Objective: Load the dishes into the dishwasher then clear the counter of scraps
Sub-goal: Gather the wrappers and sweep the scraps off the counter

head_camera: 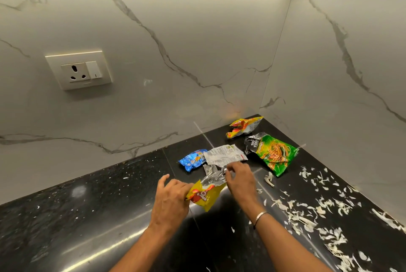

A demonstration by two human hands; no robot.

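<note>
Scrap pickup on black tabletop [109,216].
We see left hand [171,199] gripping a yellow wrapper [205,197], right hand [240,178] pinching silver foil [212,180] just beside it; white peelings [307,212] scattered right.

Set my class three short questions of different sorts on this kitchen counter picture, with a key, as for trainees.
1. True or false: the left hand grips the yellow wrapper.
2. Which lies nearest the wall corner? A green packet, B blue packet, C orange packet.
3. Fill in: the pale scraps lie on the counter to the ___ of the right hand.
Key: 1 true; 2 C; 3 right.
</note>
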